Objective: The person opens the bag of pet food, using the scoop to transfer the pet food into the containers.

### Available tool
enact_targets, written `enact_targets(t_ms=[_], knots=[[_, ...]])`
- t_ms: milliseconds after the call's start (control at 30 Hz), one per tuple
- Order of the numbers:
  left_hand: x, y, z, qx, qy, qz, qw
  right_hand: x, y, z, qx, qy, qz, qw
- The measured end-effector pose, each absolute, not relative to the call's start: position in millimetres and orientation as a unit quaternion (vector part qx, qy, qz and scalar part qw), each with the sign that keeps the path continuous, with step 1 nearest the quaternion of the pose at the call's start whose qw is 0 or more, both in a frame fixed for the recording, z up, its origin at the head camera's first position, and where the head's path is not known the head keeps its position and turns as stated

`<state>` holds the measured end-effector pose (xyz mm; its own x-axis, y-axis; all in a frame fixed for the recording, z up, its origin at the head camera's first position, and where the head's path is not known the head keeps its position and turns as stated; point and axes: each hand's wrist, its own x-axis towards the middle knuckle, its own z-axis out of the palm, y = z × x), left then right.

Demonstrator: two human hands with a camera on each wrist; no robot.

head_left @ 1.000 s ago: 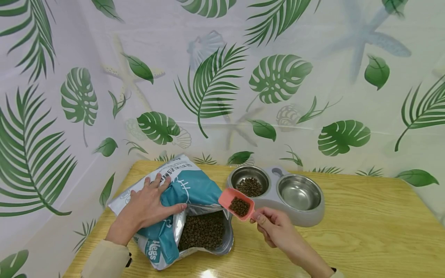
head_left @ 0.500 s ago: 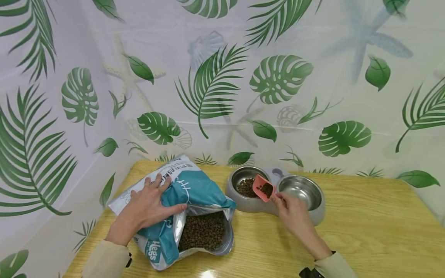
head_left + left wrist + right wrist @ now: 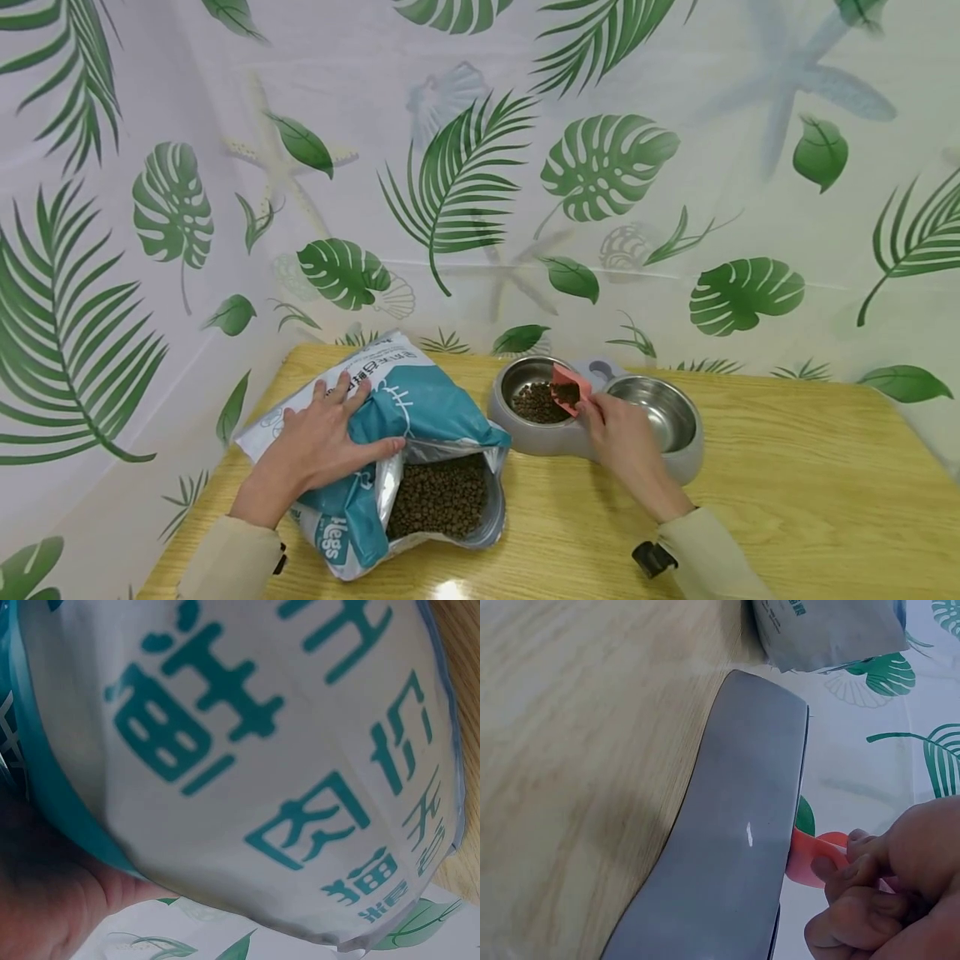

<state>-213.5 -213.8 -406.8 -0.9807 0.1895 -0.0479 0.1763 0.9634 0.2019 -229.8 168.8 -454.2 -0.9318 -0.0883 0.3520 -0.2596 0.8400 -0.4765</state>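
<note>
Since the earlier frame, the pink scoop [image 3: 576, 377] has moved to the kibble bowl [image 3: 516, 380] right of centre, pinched by the right hand [image 3: 628, 440] and tilted, likely to pour; lower left, the left hand [image 3: 318, 442] lies spread, apparently steadying the bag [image 3: 427, 410].

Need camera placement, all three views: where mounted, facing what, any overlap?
Head: worn on the head, facing forward and down at the table, bag and bowl stand; left hand, right hand and sleeves show.
Left wrist: worn there, facing the bag's printed side close up; part of the left hand shows lower left.
Right wrist: worn there, facing the bowl stand's grey side; the right hand, holding the scoop, shows lower right.
Head and right wrist share bag, bowl stand, scoop.
</note>
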Motion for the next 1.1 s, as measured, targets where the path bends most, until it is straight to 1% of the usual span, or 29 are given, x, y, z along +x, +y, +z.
enact_targets(t_ms=[100, 267, 333, 567, 800, 933, 1033, 1100], knots=[[-213.8, -214.0, -406.4, 0.092, 0.990, 0.099, 0.035, -235.8, 164.8, -454.9, 0.091, -0.951, 0.247, 0.160], [-213.8, -213.2, -406.6, 0.091, 0.990, 0.098, 0.038, -242.5, 158.3, -458.8, 0.081, -0.959, 0.234, 0.138], [-213.9, -213.3, -406.7, 0.090, 0.990, 0.097, 0.037, -244.0, 155.1, -460.6, 0.089, -0.959, 0.229, 0.139], [-214.1, -214.1, -407.2, 0.091, 0.991, 0.095, 0.033, -242.6, 147.9, -463.1, 0.117, -0.958, 0.209, 0.159], [-213.7, -214.2, -406.3, 0.092, 0.991, 0.094, 0.032, -237.9, 152.6, -463.8, 0.135, -0.956, 0.152, 0.209], [-213.9, -214.5, -406.1, 0.092, 0.991, 0.093, 0.033, -234.1, 156.5, -462.5, 0.132, -0.958, 0.119, 0.224], [-213.9, -214.4, -406.5, 0.091, 0.991, 0.094, 0.033, -230.4, 159.7, -460.4, 0.128, -0.957, 0.133, 0.222], [-213.6, -213.9, -407.1, 0.090, 0.991, 0.096, 0.036, -227.2, 161.9, -457.4, 0.120, -0.956, 0.171, 0.204]])
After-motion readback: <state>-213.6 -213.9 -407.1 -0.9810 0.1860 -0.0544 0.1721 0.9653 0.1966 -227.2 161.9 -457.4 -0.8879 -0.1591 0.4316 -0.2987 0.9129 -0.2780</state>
